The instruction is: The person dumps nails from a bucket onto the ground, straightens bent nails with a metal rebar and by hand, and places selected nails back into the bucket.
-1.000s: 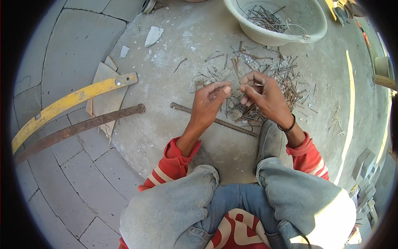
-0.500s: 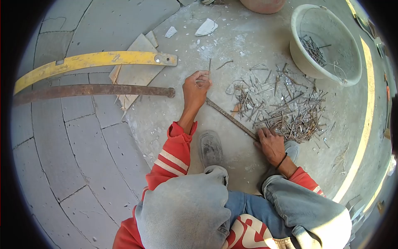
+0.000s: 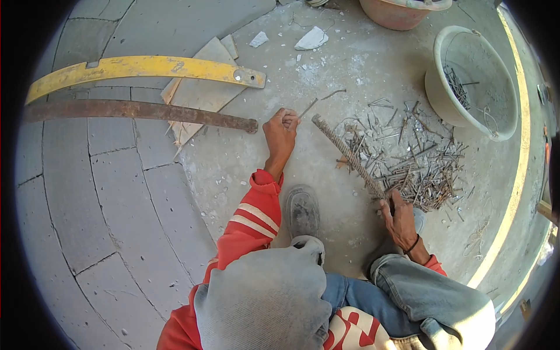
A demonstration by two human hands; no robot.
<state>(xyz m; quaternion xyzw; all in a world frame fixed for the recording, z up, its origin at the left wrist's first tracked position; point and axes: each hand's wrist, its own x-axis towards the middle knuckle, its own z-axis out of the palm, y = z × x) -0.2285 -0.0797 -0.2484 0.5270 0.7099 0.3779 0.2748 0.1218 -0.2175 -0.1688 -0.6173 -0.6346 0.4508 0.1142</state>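
Note:
My left hand [image 3: 281, 135] is closed, pinching a thin nail [image 3: 308, 109] that slants up to the right. Just past the nail's upper end, a bent nail [image 3: 334, 93] lies on the concrete floor. My right hand [image 3: 402, 220] grips the lower end of a ribbed steel rebar rod [image 3: 348, 153]. The rod's far end points up and left, a short way right of my left hand, apart from the nail. Beside the rod spreads a heap of old nails [image 3: 417, 175], many of them bent and rusty.
A pale bucket [image 3: 434, 87] with nails inside stands at the upper right. At the top is a reddish tub [image 3: 391, 14]. A yellow level [image 3: 157, 67] and a rusty bar [image 3: 140, 111] lie left over a broken board [image 3: 204, 87]. Grey blocks [image 3: 151, 233] cover the left.
The rebar's far end has swung up and away from my left hand. The nail in my left hand has tipped from upright to slanting right. The view has shifted slightly.

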